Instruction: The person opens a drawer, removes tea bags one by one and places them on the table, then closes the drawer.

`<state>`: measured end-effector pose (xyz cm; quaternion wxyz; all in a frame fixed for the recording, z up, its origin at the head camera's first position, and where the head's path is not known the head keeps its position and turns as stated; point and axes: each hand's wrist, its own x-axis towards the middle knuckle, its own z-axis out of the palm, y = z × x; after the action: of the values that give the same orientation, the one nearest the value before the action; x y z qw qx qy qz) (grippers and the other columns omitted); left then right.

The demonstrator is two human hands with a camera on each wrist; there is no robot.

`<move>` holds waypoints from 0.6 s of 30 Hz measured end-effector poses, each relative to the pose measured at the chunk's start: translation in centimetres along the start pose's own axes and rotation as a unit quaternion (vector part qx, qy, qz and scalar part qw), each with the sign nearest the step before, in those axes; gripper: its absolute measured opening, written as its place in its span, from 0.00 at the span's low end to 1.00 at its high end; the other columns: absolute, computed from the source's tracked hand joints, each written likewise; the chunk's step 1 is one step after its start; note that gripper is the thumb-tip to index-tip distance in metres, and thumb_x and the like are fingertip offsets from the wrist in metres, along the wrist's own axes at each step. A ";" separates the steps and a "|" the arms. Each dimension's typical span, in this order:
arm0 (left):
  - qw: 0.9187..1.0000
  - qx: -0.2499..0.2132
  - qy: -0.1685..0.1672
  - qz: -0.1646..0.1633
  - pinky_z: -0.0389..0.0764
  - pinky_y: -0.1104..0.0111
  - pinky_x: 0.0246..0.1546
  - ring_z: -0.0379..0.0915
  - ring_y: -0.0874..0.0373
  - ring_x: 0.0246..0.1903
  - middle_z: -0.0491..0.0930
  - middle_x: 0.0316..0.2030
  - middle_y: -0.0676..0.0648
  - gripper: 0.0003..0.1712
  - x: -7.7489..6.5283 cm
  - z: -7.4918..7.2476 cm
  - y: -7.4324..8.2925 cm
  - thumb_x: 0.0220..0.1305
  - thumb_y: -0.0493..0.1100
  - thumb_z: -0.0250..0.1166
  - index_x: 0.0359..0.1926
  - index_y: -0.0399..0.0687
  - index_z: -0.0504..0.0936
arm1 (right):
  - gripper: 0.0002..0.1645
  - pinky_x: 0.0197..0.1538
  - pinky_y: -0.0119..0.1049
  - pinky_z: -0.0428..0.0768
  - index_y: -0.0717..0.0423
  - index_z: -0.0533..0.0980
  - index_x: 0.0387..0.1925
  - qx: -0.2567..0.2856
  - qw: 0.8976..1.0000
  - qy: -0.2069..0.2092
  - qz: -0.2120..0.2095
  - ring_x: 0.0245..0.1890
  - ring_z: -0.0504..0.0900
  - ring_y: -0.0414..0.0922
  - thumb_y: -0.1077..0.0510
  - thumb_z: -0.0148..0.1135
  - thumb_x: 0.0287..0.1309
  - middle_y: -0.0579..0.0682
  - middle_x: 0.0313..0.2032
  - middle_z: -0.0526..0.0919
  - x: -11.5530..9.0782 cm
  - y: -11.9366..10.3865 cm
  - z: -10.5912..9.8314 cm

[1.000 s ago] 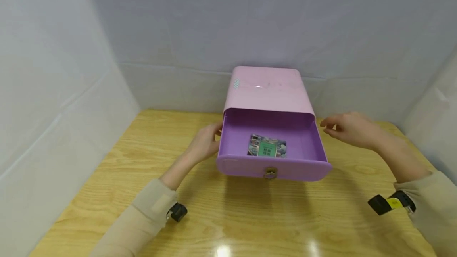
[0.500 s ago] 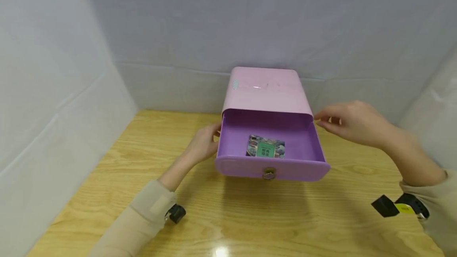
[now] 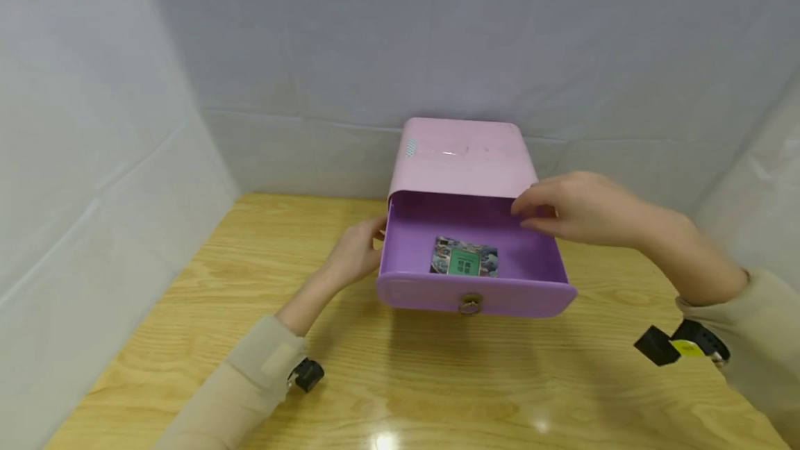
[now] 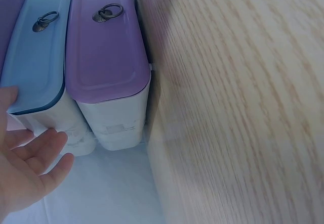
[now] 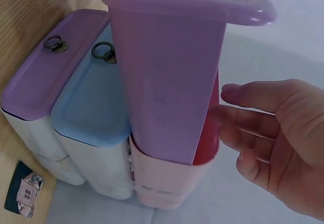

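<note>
A purple drawer (image 3: 475, 294) with a ring pull is slid far out of its pink casing (image 3: 465, 158), the top one of a stack. Inside it lies a flat card-like packet (image 3: 464, 257) with a wave pattern and a green label. My left hand (image 3: 353, 253) is at the drawer's left side, some fingers hidden behind it; in the left wrist view, its fingers are loosely bent by a blue drawer (image 4: 38, 57). Over the drawer's right edge hovers my right hand (image 3: 578, 208), bent fingertips just inside the opening, holding nothing.
Another purple drawer (image 4: 106, 42) sits closed beside the blue one in the stack. A second patterned packet (image 5: 24, 193) shows on the wooden table (image 3: 350, 380) in the right wrist view. White sheeting (image 3: 312, 54) hangs behind and at both sides.
My right hand has moved left, from beside the casing to over the drawer's right edge. The left hand, drawer and packet stay nearly as they were.
</note>
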<state>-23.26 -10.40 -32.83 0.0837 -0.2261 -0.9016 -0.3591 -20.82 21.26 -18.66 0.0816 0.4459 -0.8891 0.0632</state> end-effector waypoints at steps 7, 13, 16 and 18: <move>1.000 0.002 0.004 0.007 0.78 0.58 0.39 0.77 0.44 0.41 0.79 0.45 0.37 0.27 -0.1 0.0 0.0 0.56 0.41 0.63 0.57 0.38 0.73 | 0.14 0.40 0.45 0.77 0.51 0.81 0.42 0.004 0.998 -0.061 -0.016 0.36 0.80 0.43 0.60 0.67 0.50 0.43 0.38 0.82 1.9 -0.6 0.3; 1.000 0.003 0.004 0.007 0.78 0.60 0.38 0.77 0.46 0.41 0.79 0.45 0.38 0.28 -0.1 0.1 0.1 0.56 0.42 0.63 0.58 0.38 0.72 | 0.16 0.44 0.45 0.77 0.52 0.80 0.44 0.011 0.995 -0.095 -0.034 0.40 0.80 0.45 0.61 0.67 0.49 0.45 0.40 0.82 3.1 -0.9 0.5; 1.000 0.006 0.002 0.005 0.78 0.60 0.38 0.77 0.47 0.40 0.79 0.45 0.38 0.28 -0.1 0.1 0.1 0.56 0.42 0.63 0.59 0.39 0.72 | 0.16 0.44 0.44 0.77 0.53 0.80 0.44 0.015 0.992 -0.114 -0.045 0.40 0.80 0.45 0.61 0.67 0.49 0.46 0.40 0.82 3.7 -1.0 0.7; 1.000 0.006 0.000 0.003 0.78 0.60 0.38 0.77 0.48 0.40 0.79 0.44 0.38 0.28 -0.1 0.1 0.1 0.56 0.42 0.63 0.58 0.39 0.72 | 0.16 0.44 0.44 0.77 0.54 0.80 0.44 0.016 0.991 -0.123 -0.055 0.40 0.80 0.45 0.62 0.66 0.49 0.47 0.41 0.82 4.1 -1.0 0.7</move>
<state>-23.09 -10.32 -32.83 0.0860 -0.2282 -0.9030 -0.3537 -22.46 17.35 -18.48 -0.0325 0.5000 -0.8652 0.0175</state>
